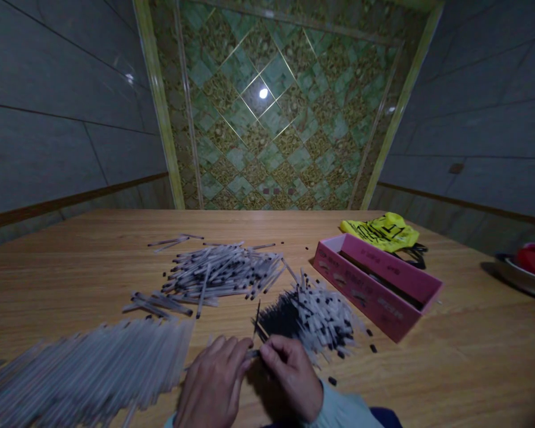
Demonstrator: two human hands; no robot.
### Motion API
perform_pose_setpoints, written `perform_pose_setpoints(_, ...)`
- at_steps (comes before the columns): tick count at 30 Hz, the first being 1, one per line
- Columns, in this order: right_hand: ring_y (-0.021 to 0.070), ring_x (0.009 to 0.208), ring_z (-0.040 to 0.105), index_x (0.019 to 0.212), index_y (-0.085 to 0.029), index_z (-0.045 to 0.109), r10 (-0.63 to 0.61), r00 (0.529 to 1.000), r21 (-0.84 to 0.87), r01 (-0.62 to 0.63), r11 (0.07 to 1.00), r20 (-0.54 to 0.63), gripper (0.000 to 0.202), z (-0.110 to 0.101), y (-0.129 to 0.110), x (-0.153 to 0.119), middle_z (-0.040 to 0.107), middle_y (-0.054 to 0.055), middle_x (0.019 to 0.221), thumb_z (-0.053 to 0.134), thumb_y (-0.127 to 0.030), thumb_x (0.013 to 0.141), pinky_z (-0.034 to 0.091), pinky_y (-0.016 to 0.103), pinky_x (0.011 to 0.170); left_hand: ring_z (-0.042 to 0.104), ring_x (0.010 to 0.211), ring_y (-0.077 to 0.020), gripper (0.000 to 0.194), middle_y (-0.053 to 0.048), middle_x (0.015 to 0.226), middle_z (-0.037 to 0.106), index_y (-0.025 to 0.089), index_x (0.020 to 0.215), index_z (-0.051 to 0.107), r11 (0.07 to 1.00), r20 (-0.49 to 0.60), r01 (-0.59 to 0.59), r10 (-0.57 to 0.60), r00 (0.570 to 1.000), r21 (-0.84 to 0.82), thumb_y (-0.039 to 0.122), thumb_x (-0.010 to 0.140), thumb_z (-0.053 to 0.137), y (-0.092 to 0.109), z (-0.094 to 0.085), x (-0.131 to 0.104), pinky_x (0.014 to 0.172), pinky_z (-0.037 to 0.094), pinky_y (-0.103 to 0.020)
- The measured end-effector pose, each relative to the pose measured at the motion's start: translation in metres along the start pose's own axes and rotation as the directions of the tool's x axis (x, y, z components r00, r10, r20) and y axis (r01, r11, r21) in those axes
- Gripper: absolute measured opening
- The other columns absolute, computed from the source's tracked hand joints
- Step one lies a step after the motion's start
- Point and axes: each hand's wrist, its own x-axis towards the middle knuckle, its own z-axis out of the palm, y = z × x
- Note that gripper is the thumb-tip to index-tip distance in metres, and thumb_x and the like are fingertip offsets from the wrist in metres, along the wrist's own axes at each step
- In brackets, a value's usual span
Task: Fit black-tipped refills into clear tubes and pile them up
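Note:
Close together at the table's front, my two hands meet over a short piece of thin translucent tube (252, 353). My left hand (216, 377) is closed, its fingertips pressed on the tube's left side. Thumb and forefinger of my right hand (292, 371) pinch at the tube's right end. Thin black sticks (257, 318) rise from between the fingertips; which hand grips them is partly hidden. Just beyond my right hand lies a pile of short clear tubes with black ends (325, 315), beside a dark heap of thin black pieces (279, 315).
Long clear tubes (89, 368) lie in rows at front left. A pile of black-tipped tubes (223, 270) sits mid-table. An open pink box (370, 291) stands right, before a yellow bag (383, 230). A metal basin (528, 278) with something red is far right.

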Motion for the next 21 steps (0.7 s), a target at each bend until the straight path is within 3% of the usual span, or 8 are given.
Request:
perform_pose_setpoints(6,0.0089,0.053,0.035,0.058,-0.014,0.049,0.02,1.0,-0.017,-0.02,1.0,0.009,0.041,-0.003,0.007,0.001,0.04,-0.004,0.053,0.051,-0.048,0.081,0.025,0.022,0.049,0.055,0.079,-0.0205,0.027,-0.002,0.082,0.062,0.027,0.109,0.053,0.993,0.051,-0.084,0.08,0.995,0.08,0.019,0.086,0.042,0.002,-0.003,0.001,0.065,0.041,-0.032)
perform_pose_setpoints(15,0.0114,0.057,0.045,0.071,-0.013,0.059,0.019,0.999,0.094,-0.015,0.995,-0.039,0.026,0.0,0.009,-0.001,0.05,-0.002,0.06,0.069,-0.036,0.066,0.033,0.022,0.053,0.054,0.071,-0.0192,0.017,-0.001,0.071,0.058,0.023,0.081,0.056,1.0,0.072,-0.003,0.001,0.997,0.029,0.015,0.085,0.042,0.003,-0.006,0.003,0.06,0.037,-0.03)
perform_pose_setpoints(19,0.0092,0.042,0.041,0.069,-0.014,0.053,0.124,0.991,0.167,-0.13,0.977,0.046,0.033,0.002,0.016,0.001,0.048,-0.003,0.051,0.059,-0.047,0.074,0.03,0.021,0.041,0.054,0.075,-0.0198,0.018,-0.001,0.074,0.06,0.025,0.085,0.057,1.0,0.08,-0.008,0.007,0.997,0.006,0.015,0.084,0.041,-0.002,-0.003,0.002,0.062,0.037,-0.03)
perform_pose_setpoints(21,0.0097,0.043,0.043,0.061,-0.014,0.052,0.098,0.995,0.1,-0.1,0.99,0.019,0.037,0.002,0.017,0.001,0.049,-0.002,0.049,0.053,-0.046,0.079,0.031,0.021,0.043,0.054,0.076,-0.0202,0.019,-0.001,0.074,0.06,0.025,0.086,0.057,1.0,0.092,0.0,-0.001,0.996,0.004,0.013,0.084,0.041,-0.004,-0.002,0.002,0.063,0.037,-0.031)
